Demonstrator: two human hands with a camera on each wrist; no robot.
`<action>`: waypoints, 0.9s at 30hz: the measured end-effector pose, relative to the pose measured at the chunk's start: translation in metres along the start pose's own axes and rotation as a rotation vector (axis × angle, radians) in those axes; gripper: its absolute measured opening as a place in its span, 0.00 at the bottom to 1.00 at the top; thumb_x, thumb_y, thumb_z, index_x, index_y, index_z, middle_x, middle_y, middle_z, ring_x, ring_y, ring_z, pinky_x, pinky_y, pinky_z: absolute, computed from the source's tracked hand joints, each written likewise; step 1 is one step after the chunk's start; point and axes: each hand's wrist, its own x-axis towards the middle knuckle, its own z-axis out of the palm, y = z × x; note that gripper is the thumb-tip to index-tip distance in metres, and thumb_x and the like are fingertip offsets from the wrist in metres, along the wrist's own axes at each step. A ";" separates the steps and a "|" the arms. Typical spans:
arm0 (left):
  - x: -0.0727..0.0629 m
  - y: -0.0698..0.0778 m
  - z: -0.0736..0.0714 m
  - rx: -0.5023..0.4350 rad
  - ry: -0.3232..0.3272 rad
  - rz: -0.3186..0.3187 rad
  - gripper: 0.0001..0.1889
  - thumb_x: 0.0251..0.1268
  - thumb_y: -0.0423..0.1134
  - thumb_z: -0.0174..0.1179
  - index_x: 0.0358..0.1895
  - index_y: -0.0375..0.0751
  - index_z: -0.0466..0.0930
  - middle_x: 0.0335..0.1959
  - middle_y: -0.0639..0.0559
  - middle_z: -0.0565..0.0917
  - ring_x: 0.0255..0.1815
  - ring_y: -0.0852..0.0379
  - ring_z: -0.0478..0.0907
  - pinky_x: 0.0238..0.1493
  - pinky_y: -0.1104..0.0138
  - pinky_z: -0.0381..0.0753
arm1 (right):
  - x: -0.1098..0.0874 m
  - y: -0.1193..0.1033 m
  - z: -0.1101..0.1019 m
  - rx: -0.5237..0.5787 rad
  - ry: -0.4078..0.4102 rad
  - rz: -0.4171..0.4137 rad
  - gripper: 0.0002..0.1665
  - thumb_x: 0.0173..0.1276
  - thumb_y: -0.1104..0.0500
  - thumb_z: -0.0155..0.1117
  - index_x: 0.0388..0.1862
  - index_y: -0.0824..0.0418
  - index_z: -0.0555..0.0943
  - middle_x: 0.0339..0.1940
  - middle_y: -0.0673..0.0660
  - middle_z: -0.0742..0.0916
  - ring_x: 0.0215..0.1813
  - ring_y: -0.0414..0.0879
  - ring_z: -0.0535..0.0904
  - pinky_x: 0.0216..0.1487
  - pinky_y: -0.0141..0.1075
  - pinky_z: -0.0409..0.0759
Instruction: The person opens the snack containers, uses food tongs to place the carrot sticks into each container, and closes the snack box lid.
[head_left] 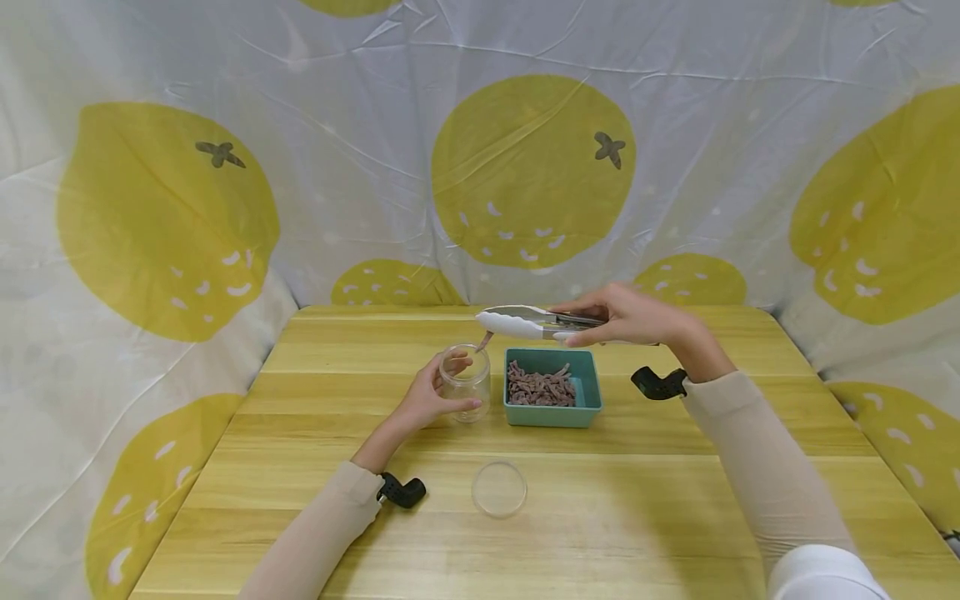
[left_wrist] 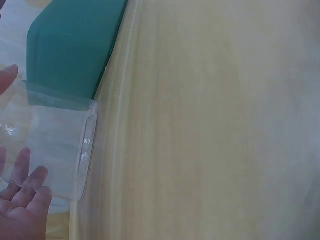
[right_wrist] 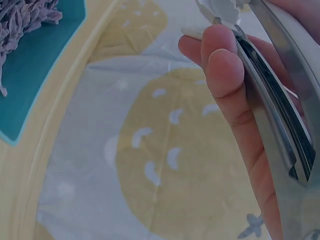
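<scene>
My left hand (head_left: 426, 398) grips a clear jar (head_left: 467, 385) on the table, its mouth uncovered; the left wrist view shows the fingers through the clear jar wall (left_wrist: 55, 145). My right hand (head_left: 626, 317) holds metal tongs (right_wrist: 280, 105) with white tips, stretched leftward above the jar. A brownish strip (head_left: 485, 341) hangs from the tong tips over the jar's mouth. Right of the jar stands a teal rectangular container (head_left: 551, 417) with a heap of purplish-brown strips (head_left: 540, 387), mostly in its left part.
A round clear lid (head_left: 499, 489) lies flat on the wooden table (head_left: 600, 508), nearer the front than the jar. Behind the table hangs a white cloth (head_left: 360, 167) with yellow fruit prints. Black wrist cameras (head_left: 402, 491) sit on both forearms.
</scene>
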 end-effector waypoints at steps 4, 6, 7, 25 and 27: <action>0.000 0.001 0.001 -0.013 -0.002 -0.004 0.42 0.51 0.21 0.73 0.71 0.37 0.63 0.68 0.30 0.70 0.74 0.41 0.63 0.74 0.48 0.56 | 0.008 0.000 0.004 0.013 -0.012 -0.003 0.33 0.68 0.52 0.71 0.69 0.58 0.76 0.20 0.50 0.70 0.17 0.40 0.54 0.25 0.34 0.63; 0.000 0.003 0.002 -0.010 -0.004 -0.008 0.43 0.51 0.20 0.72 0.72 0.36 0.62 0.68 0.28 0.69 0.74 0.40 0.62 0.74 0.48 0.56 | 0.012 0.000 0.007 0.024 -0.019 -0.003 0.33 0.67 0.52 0.71 0.70 0.58 0.76 0.23 0.49 0.75 0.18 0.40 0.54 0.25 0.35 0.63; 0.000 0.005 0.002 -0.009 -0.005 -0.013 0.43 0.51 0.20 0.72 0.72 0.34 0.61 0.68 0.27 0.68 0.74 0.39 0.62 0.74 0.48 0.55 | 0.014 0.001 0.008 0.024 -0.022 -0.004 0.33 0.67 0.51 0.71 0.69 0.58 0.76 0.23 0.50 0.76 0.18 0.40 0.54 0.25 0.35 0.63; -0.006 0.002 -0.001 0.018 -0.019 -0.032 0.49 0.52 0.23 0.73 0.77 0.36 0.54 0.69 0.31 0.69 0.75 0.41 0.60 0.75 0.51 0.54 | 0.037 -0.003 0.033 0.021 -0.081 -0.056 0.33 0.68 0.52 0.71 0.68 0.64 0.76 0.51 0.55 0.87 0.22 0.41 0.65 0.29 0.35 0.70; -0.007 0.001 -0.002 0.023 -0.018 -0.029 0.49 0.52 0.23 0.73 0.77 0.37 0.55 0.69 0.32 0.70 0.75 0.43 0.61 0.75 0.52 0.55 | 0.037 -0.004 0.034 0.021 -0.079 -0.051 0.33 0.68 0.53 0.71 0.68 0.65 0.76 0.51 0.55 0.87 0.22 0.41 0.64 0.30 0.36 0.70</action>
